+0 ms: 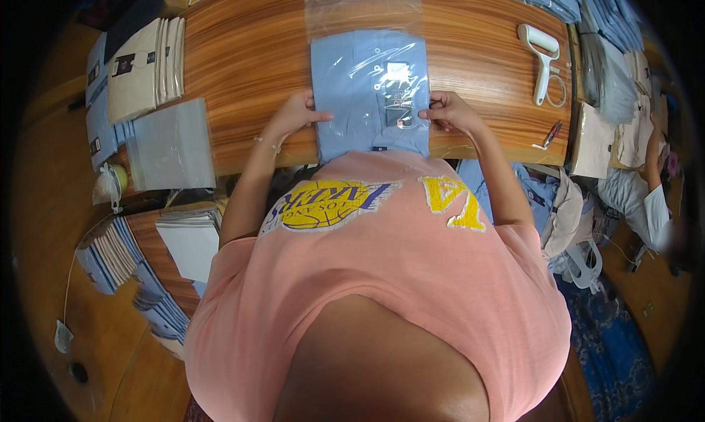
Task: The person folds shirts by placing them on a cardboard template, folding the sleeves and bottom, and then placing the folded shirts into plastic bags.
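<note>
Packet: a folded light-blue cloth shirt lies in a clear plastic bag at the near edge of the brown wood-grain surface, the bag's loose end toward 12 o'clock.
Left hand: near the packet's 8 o'clock, thumb on top, fingers closed on the side edge.
Right hand: near 4 o'clock, fingers and thumb pinching the opposite edge.
Grip: two-sided, seemingly to hold the packet square and smooth.
Textures: glossy, creased film over soft cloth.
Around: white cylindrical lint roller near 3 o'clock; cream folded garments stacked at 9; limp translucent bags past 8, apparently for easy reach.
</note>
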`<act>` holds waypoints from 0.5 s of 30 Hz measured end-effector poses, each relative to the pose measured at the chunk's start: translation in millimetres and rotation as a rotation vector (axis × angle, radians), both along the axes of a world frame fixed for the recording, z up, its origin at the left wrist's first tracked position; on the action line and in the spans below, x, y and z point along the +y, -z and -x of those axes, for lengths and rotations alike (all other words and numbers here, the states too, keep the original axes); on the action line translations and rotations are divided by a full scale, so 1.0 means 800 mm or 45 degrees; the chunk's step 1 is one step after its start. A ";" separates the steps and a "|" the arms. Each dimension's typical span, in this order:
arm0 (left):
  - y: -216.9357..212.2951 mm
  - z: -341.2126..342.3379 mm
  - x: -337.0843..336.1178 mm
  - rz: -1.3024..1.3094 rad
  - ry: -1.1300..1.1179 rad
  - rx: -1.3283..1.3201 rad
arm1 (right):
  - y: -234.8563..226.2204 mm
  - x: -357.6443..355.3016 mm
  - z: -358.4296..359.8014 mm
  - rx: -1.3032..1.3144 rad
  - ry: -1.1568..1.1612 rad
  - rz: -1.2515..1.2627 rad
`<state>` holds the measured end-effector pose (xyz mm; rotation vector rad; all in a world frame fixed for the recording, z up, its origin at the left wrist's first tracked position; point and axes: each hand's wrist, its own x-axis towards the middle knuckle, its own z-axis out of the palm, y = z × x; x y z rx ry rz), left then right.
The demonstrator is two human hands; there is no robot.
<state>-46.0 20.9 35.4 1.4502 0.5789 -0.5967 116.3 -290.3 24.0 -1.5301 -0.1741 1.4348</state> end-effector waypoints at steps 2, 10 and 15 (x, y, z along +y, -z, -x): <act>0.016 0.014 -0.002 -0.001 -0.001 -0.049 | 0.000 -0.006 0.013 0.010 0.011 -0.004; 0.020 0.053 -0.019 -0.071 0.161 0.047 | -0.011 -0.027 0.078 0.043 0.111 0.087; -0.001 0.033 0.001 -0.011 0.071 0.114 | -0.012 -0.018 0.048 -0.042 0.212 0.108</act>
